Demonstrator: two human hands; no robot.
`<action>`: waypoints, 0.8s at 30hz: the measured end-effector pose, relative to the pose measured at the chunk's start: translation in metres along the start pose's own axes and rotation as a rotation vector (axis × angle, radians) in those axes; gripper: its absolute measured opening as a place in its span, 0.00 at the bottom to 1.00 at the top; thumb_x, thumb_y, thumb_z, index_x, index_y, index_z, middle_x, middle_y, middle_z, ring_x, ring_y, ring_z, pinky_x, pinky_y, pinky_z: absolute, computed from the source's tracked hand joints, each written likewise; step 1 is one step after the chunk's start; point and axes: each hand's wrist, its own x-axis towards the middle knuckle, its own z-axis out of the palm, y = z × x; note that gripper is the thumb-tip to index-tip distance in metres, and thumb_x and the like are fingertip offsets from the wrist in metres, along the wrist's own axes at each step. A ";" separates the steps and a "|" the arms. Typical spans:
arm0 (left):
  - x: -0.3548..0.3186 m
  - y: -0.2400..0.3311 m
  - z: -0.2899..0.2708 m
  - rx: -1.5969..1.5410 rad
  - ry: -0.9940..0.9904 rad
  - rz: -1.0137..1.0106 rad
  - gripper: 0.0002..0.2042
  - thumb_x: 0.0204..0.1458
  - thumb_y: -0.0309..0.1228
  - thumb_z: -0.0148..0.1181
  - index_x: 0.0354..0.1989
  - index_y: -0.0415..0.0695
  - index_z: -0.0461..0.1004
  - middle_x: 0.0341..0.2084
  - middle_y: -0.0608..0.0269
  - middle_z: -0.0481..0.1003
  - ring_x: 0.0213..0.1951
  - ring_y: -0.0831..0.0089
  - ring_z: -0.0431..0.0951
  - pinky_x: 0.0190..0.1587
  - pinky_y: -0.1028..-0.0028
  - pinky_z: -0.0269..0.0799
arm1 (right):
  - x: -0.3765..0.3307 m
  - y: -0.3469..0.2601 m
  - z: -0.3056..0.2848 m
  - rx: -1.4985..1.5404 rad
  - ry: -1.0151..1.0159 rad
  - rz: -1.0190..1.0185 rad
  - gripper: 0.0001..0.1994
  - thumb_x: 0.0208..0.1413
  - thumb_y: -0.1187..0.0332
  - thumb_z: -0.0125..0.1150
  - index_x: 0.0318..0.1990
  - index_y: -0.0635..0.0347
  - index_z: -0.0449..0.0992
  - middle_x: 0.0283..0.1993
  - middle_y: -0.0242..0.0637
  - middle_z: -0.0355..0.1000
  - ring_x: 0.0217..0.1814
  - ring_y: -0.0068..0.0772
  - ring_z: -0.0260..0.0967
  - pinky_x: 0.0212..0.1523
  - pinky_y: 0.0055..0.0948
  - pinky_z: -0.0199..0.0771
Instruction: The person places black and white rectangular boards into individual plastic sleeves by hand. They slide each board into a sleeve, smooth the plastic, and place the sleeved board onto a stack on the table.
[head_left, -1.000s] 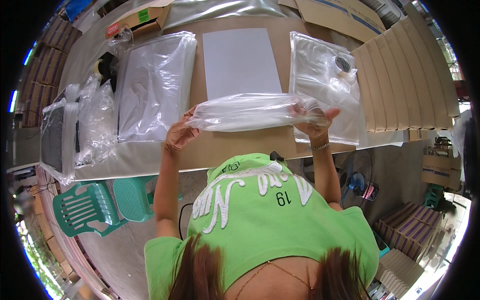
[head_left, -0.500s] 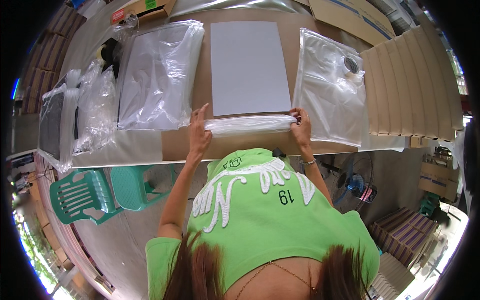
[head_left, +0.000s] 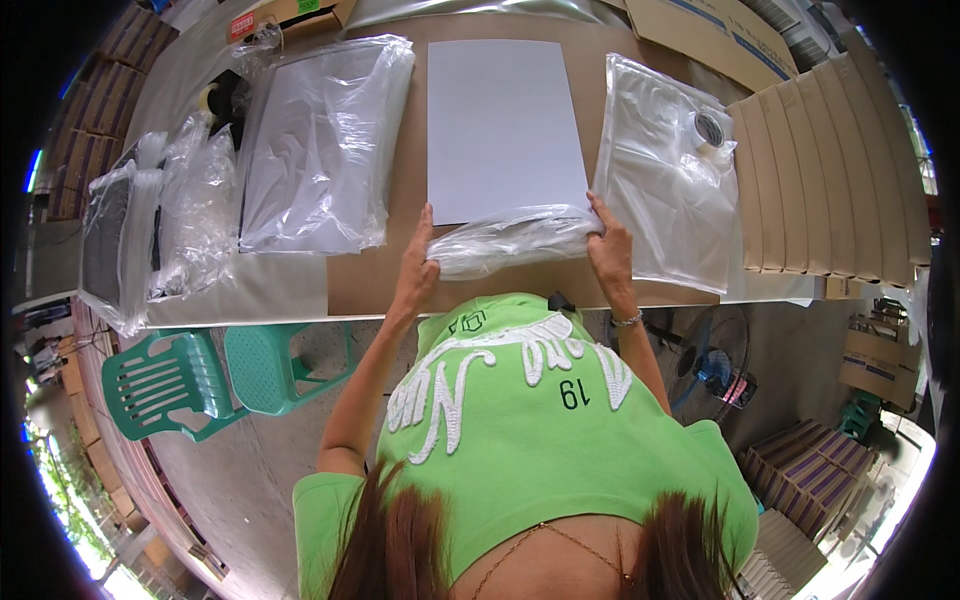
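A clear plastic bag (head_left: 512, 243) is gathered into a loose crosswise bundle near the front edge of the table. My left hand (head_left: 417, 262) is closed on its left end, with the index finger pointing forward along the sheet's corner. At the other end my right hand (head_left: 611, 246) grips the plastic, its fingertips by the near right corner of the sheet. The flat white sheet (head_left: 505, 130) lies lengthwise on brown paper, and the bag's far edge overlaps the sheet's near edge.
Left of the sheet lies a stack of plastic-wrapped sheets (head_left: 320, 150), with smaller plastic packs (head_left: 195, 210) beyond. On the right, a tape roll (head_left: 708, 129) rests on a stack of clear bags (head_left: 665, 190), beside a row of folded cardboard (head_left: 830, 175). Green chairs (head_left: 170, 385) stand below the table.
The bag's bundle has puffed up and moved forward onto the sheet's near edge. My right hand has moved slightly forward; my left hand has shifted right.
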 end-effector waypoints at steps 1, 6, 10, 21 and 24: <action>0.002 0.009 -0.002 0.032 0.023 -0.036 0.33 0.41 0.21 0.42 0.63 0.38 0.52 0.63 0.47 0.52 0.64 0.58 0.53 0.65 0.67 0.47 | -0.001 -0.008 -0.007 -0.017 -0.017 0.030 0.30 0.40 0.87 0.44 0.55 0.56 0.69 0.50 0.47 0.70 0.53 0.38 0.69 0.53 0.27 0.67; 0.023 0.059 -0.024 -0.063 0.306 -0.084 0.31 0.32 0.06 0.40 0.48 0.40 0.73 0.49 0.58 0.69 0.50 0.70 0.70 0.53 0.76 0.68 | 0.004 -0.034 -0.044 0.266 0.136 -0.099 0.25 0.39 0.88 0.44 0.46 0.62 0.75 0.44 0.44 0.74 0.45 0.32 0.73 0.48 0.23 0.68; 0.042 0.117 -0.058 0.077 0.412 0.158 0.18 0.40 0.11 0.50 0.41 0.39 0.76 0.39 0.60 0.73 0.45 0.72 0.72 0.48 0.75 0.70 | 0.011 -0.073 -0.093 0.408 0.251 -0.313 0.23 0.36 0.90 0.43 0.41 0.66 0.77 0.41 0.38 0.74 0.44 0.30 0.71 0.47 0.22 0.68; 0.032 0.242 -0.123 0.015 0.420 0.455 0.12 0.42 0.27 0.58 0.36 0.36 0.75 0.31 0.60 0.73 0.36 0.73 0.71 0.41 0.75 0.66 | -0.023 -0.144 -0.189 0.482 0.476 -0.561 0.18 0.32 0.83 0.44 0.34 0.73 0.74 0.34 0.44 0.72 0.37 0.28 0.68 0.42 0.22 0.66; 0.015 0.240 -0.130 -0.046 0.307 0.492 0.13 0.41 0.30 0.60 0.37 0.40 0.74 0.26 0.63 0.69 0.31 0.74 0.65 0.36 0.76 0.62 | -0.041 -0.141 -0.195 0.550 0.400 -0.548 0.13 0.35 0.82 0.48 0.33 0.72 0.74 0.30 0.41 0.71 0.33 0.26 0.66 0.38 0.21 0.65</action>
